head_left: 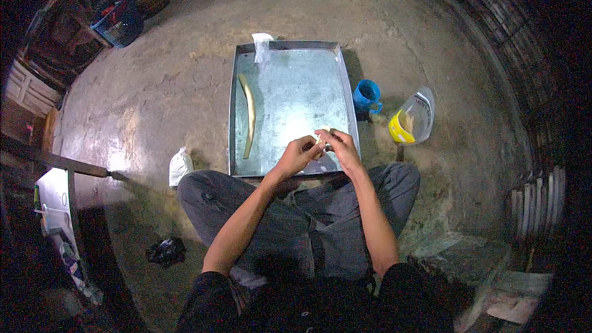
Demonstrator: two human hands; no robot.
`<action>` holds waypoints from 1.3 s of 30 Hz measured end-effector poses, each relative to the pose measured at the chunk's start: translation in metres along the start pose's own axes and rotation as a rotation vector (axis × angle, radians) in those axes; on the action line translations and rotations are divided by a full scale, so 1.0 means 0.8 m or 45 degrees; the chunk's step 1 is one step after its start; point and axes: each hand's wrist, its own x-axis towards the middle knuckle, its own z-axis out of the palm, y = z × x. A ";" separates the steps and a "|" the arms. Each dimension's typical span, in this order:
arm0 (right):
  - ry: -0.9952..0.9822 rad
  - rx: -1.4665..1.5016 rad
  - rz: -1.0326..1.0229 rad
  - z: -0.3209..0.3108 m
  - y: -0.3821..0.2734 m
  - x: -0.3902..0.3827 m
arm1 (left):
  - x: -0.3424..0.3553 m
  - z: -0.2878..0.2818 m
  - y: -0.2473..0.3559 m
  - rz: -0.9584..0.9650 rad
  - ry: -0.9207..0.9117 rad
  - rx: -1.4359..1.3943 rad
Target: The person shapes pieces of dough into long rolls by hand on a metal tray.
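Over the near right part of a shallow metal tray point(296, 86), both my hands come together with fingers closed. My left hand point(298, 153) and my right hand point(343, 148) pinch a small pale piece point(320, 140) between them; its kind is too small to make out and the fingers partly cover it. Along the tray's left side lies a long, slightly bent, pale yellow stick point(250, 114), apart from my hands. A white plastic bag point(262, 46) hangs over the tray's far rim.
Right of the tray stand a blue mug point(365, 94) and a clear and yellow plastic pouch point(408, 124). A white bag point(180, 166) is by my left knee, with a crumpled black plastic bag point(165, 251) nearer. A blue basket point(118, 23) stands far left on the concrete floor.
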 end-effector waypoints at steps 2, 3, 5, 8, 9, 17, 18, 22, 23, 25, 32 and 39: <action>-0.018 -0.098 -0.003 0.005 -0.001 -0.002 | -0.002 0.003 -0.015 0.122 0.094 -0.078; 0.014 -0.153 -0.068 0.001 -0.010 0.002 | 0.004 0.005 -0.005 0.091 0.110 -0.135; 0.114 -0.210 -0.161 -0.002 -0.005 -0.005 | 0.001 0.011 0.012 -0.027 0.092 -0.232; 0.125 -0.148 -0.085 0.001 -0.003 0.000 | 0.000 0.000 0.008 0.031 0.014 -0.234; 0.117 -0.138 -0.112 0.002 -0.002 -0.001 | 0.000 0.000 0.005 0.033 0.031 -0.208; 0.086 -0.128 -0.291 -0.002 0.007 0.005 | 0.003 0.008 0.001 -0.072 -0.012 -0.490; 0.075 -0.099 -0.275 -0.001 0.006 0.004 | 0.004 0.006 0.000 -0.052 -0.006 -0.396; 0.058 0.033 -0.174 0.002 0.004 0.003 | 0.005 0.005 -0.002 -0.004 0.028 -0.336; 0.060 0.070 -0.139 0.001 0.005 0.003 | 0.005 0.006 -0.001 0.000 0.038 -0.400; 0.033 0.113 0.079 0.009 -0.001 -0.001 | 0.004 0.000 -0.001 0.000 0.035 -0.339; 0.021 0.047 -0.016 0.003 0.000 -0.002 | 0.007 0.004 0.006 -0.079 0.012 -0.391; 0.028 0.108 0.040 0.014 -0.007 -0.006 | 0.000 0.005 0.012 -0.073 0.152 -0.390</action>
